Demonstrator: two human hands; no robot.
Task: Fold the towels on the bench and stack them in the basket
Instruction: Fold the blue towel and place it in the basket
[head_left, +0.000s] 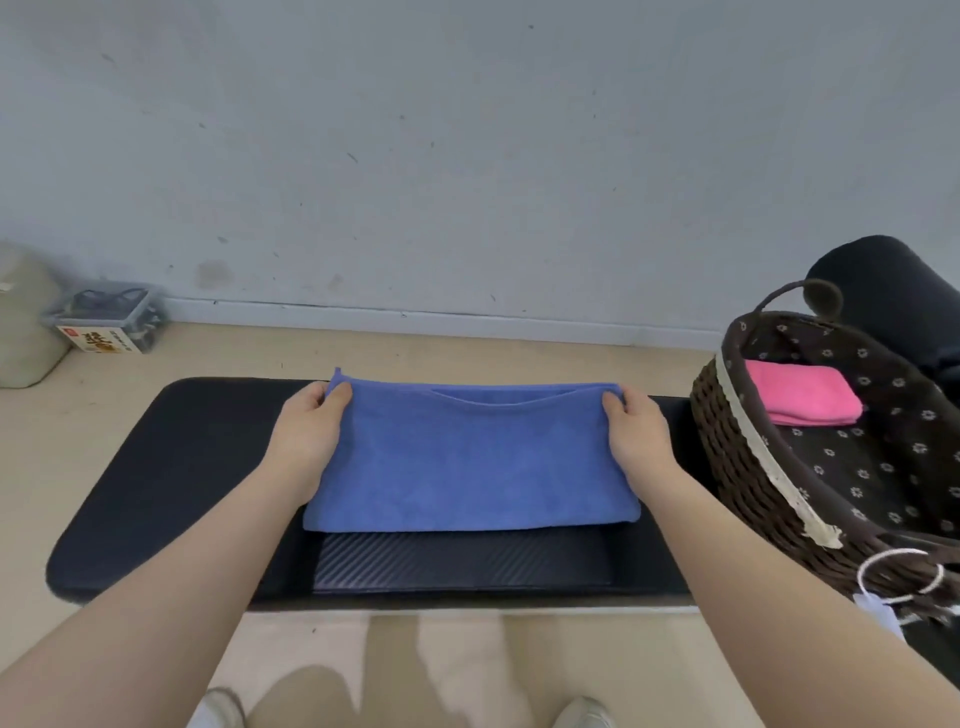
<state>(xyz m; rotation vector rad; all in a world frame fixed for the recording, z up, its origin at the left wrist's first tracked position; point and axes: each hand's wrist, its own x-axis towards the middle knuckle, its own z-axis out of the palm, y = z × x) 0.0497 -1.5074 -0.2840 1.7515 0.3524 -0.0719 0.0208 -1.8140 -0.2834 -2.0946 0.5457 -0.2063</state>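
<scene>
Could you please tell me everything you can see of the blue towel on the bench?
The blue towel is a soft, terry-looking cloth, folded once into a wide rectangle with two layers showing along its far edge. It lies flat across the middle of the black bench, partly over a ribbed dark panel. The left hand pinches its far left corner and the right hand its far right corner. It lies apart from the basket.
</scene>
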